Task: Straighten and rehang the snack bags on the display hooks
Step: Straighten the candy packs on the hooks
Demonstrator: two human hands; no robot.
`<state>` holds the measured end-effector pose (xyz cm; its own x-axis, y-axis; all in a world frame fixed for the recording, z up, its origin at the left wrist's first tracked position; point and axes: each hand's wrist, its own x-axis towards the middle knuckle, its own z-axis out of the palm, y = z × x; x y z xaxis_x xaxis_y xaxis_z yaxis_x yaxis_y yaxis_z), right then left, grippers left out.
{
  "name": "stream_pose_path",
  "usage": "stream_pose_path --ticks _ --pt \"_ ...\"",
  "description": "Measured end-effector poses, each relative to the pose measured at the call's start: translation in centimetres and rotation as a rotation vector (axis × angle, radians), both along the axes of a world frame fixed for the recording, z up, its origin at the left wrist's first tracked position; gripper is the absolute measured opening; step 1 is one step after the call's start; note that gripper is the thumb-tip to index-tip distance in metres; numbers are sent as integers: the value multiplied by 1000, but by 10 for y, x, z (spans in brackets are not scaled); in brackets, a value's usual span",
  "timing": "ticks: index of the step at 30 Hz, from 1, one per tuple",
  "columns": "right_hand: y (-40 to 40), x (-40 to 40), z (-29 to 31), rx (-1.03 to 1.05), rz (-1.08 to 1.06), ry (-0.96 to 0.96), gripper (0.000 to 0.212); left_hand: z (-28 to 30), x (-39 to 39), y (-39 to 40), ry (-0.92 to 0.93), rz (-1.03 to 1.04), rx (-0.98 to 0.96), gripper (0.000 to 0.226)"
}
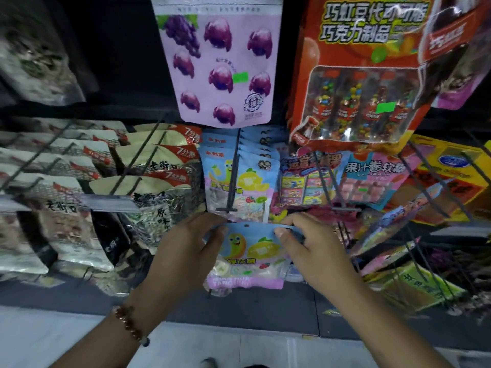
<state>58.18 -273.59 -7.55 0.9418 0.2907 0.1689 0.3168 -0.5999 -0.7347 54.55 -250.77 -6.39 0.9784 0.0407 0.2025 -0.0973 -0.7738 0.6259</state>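
a: what have you got in your fingers?

b: one blue snack bag (pixel 245 254), with a yellow cartoon worm and a lemon on the front and a pink strip along its bottom. my left hand (pixel 186 251) grips its top left corner, thumb on the front, the other fingers curled behind. my right hand (pixel 316 251) pinches the top right corner the same way, thumb pressed flat on the front edge.

a: is it on the hook?

b: no. it sits just below the tip of the black hook (pixel 230 181), off it. the small hole in the bag's top edge is a little under the hook's crossbar and apart from it. the bag faces me, nearly upright, top edge close to level.

a: what hangs on that hook?

b: a row of the same blue bags (pixel 255 166), one behind another, straight above my hands.

a: and around it?

b: a purple grape candy bag (pixel 220 62) hangs above. to the left are rows of tan seed bags (pixel 159 166). to the right a big red chocolate pack (pixel 358 83) and pink candy bags (pixel 372 179). there's a bead bracelet (pixel 131 325) on my left wrist.
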Motion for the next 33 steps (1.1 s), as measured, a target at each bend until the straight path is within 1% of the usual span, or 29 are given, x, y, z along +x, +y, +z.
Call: stream_pose_path --ticks 3,7,12,15,19,24,28,31,33 --pt "18 3 4 -19 2 10 23 1 5 17 -1 -17 -33 20" --pt "33 13 8 -24 -17 29 17 3 13 31 28 -28 -65 26" --pt "43 23 13 -27 -55 21 18 -1 32 42 10 -67 -87 22" --pt "46 27 17 -19 -86 9 14 -4 41 47 -27 -100 -95 27" --pt "46 31 19 -13 -118 8 12 -7 45 49 -37 -132 -98 17" --pt "44 33 22 -28 -157 -4 12 -7 49 49 -101 -173 -115 24" --pt "48 36 20 -32 -157 45 14 -9 54 49 -136 -213 -90 26" --pt "52 38 19 -14 -148 67 15 -9 56 51 -160 -227 -70 33" --pt "52 38 16 -15 -149 85 16 -11 56 53 -139 -252 -44 37"
